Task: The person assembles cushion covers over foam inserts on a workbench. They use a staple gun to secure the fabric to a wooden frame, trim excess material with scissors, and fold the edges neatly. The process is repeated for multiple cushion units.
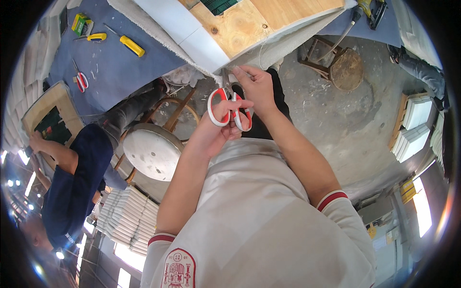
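Note:
My left hand (216, 130) grips a pair of scissors (220, 92) with red and white handles, fingers through the loops. The blades point up at the near corner of an upholstered piece. Close beside the blades, my right hand (260, 91) pinches the edge of the light grey fabric (283, 49) that hangs along this corner. Its fingertips partly hide the fabric there. The piece has a plywood panel (240, 29) on top and a white side (180, 30).
On the blue-grey table cover (115, 81) lie yellow-handled screwdrivers (132, 45), a small green-and-yellow box (82, 25) and another pair of scissors (81, 82). A round stool (153, 151) stands left, a wooden one (346, 69) right. A co-worker (77, 177) handles a panel at left.

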`<state>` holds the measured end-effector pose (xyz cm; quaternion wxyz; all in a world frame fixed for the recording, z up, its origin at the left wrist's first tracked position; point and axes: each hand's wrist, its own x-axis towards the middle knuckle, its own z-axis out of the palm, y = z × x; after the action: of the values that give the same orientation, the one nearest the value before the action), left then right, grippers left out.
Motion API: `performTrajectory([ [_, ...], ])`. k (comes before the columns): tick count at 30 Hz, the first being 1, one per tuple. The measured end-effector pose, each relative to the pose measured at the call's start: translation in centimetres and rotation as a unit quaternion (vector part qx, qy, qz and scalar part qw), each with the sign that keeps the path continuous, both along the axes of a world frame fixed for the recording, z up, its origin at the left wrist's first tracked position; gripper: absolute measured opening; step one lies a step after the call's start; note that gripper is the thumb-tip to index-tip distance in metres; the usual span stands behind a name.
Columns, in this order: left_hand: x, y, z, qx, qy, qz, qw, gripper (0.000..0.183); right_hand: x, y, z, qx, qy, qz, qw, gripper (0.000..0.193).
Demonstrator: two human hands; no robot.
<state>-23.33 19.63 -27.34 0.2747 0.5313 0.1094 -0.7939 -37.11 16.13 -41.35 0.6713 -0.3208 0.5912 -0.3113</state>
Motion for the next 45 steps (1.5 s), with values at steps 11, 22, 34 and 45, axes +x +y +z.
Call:
performTrajectory([
  [11,1.5,3.8,0.0,-0.127,-0.152,-0.231,0.953,0.031,-2.1,-0.9,1.8,0.181,-0.266,-0.063,0.945,0.025],
  [22,16.2,21.8,-8.0,0.005,-0.394,-0.407,0.824,0.027,-5.9,1.1,3.4,0.194,-0.150,0.218,0.945,0.024],
  [34,17.8,41.1,-26.7,0.042,-0.357,-0.381,0.852,0.034,1.6,0.7,7.8,-0.130,0.258,0.588,0.756,0.070],
  [45,20.5,32.7,-27.0,0.056,-0.393,-0.286,0.872,0.036,-7.2,-4.5,7.5,-0.127,0.325,0.513,0.785,0.058],
])
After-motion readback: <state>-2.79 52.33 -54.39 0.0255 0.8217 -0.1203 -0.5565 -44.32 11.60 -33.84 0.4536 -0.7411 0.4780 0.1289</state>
